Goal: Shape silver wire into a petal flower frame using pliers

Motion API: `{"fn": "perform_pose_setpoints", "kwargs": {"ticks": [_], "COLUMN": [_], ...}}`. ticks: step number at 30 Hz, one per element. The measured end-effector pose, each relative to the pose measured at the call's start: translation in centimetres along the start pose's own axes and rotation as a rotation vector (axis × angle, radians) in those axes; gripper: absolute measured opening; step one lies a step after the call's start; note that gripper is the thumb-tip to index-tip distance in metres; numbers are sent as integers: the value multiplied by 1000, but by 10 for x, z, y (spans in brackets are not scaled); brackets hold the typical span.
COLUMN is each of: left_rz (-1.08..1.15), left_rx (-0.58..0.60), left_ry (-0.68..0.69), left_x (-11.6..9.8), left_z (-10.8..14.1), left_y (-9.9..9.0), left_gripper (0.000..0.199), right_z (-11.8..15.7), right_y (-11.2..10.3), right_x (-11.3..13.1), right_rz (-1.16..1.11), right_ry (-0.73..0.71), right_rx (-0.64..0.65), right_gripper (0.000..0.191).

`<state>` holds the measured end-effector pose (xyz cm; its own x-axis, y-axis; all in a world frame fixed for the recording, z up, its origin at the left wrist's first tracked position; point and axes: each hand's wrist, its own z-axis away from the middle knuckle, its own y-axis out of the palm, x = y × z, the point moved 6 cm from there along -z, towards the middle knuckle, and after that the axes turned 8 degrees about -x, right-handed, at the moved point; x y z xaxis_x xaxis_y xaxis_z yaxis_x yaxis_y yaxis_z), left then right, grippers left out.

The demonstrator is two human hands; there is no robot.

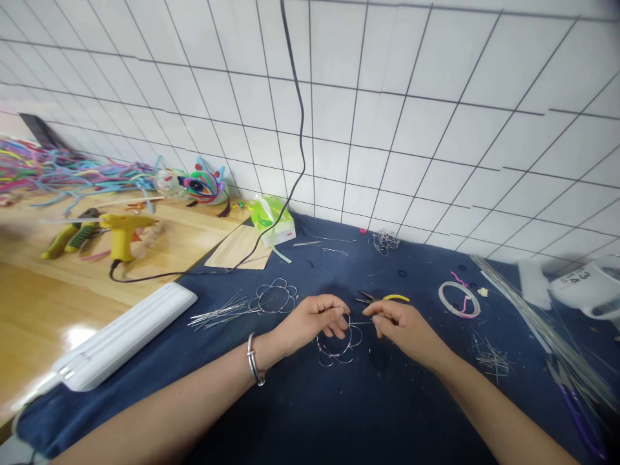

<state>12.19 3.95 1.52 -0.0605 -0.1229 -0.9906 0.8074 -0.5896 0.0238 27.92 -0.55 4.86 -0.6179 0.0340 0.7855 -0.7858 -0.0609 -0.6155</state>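
My left hand (323, 316), a silver bangle at its wrist, pinches the upper part of a flower-shaped wire ring (334, 354) with small reddish spots along it. The ring's loops hang below the fingers. To its right, my right hand (394, 323) has thumb and forefinger closed on a thin wire (359, 323) that stretches across from the left hand. Just behind the right hand lie yellow-handled pliers (394, 298), partly covered by it. Left of my left hand, a second flower-shaped wire piece (274, 298) rests on the dark blue cloth.
Cut wires (220, 312) lie at left, others (494, 359) at right. A tape roll (460, 299), long wire bundle (537, 310) and purple-handled scissors (578, 407) are rightward. A yellow glue gun (123, 234), white lamp-like bar (128, 336) and tissue pack (274, 218) stand left and back.
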Motion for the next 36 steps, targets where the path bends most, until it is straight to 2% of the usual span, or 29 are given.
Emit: {"fn": "perform_pose_setpoints", "kwargs": {"ticks": [10, 17, 24, 36], "left_rz": [219, 326, 372, 387], "left_rx": [93, 112, 142, 167], "left_ry": [-117, -188, -197, -201], "left_x": [2, 6, 8, 13], "left_z": [3, 0, -2, -6], "left_y": [2, -1, 0, -1], "left_gripper": [36, 47, 59, 57], "right_z": [-1, -3, -2, -5], "right_y": [-2, -1, -5, -6], "right_x": [-2, -5, -1, -8], "right_rz": [7, -9, -5, -45], "right_ry": [-5, 15, -18, -1], "right_rx": [-56, -69, -112, -170], "right_gripper": [23, 21, 20, 20]}}
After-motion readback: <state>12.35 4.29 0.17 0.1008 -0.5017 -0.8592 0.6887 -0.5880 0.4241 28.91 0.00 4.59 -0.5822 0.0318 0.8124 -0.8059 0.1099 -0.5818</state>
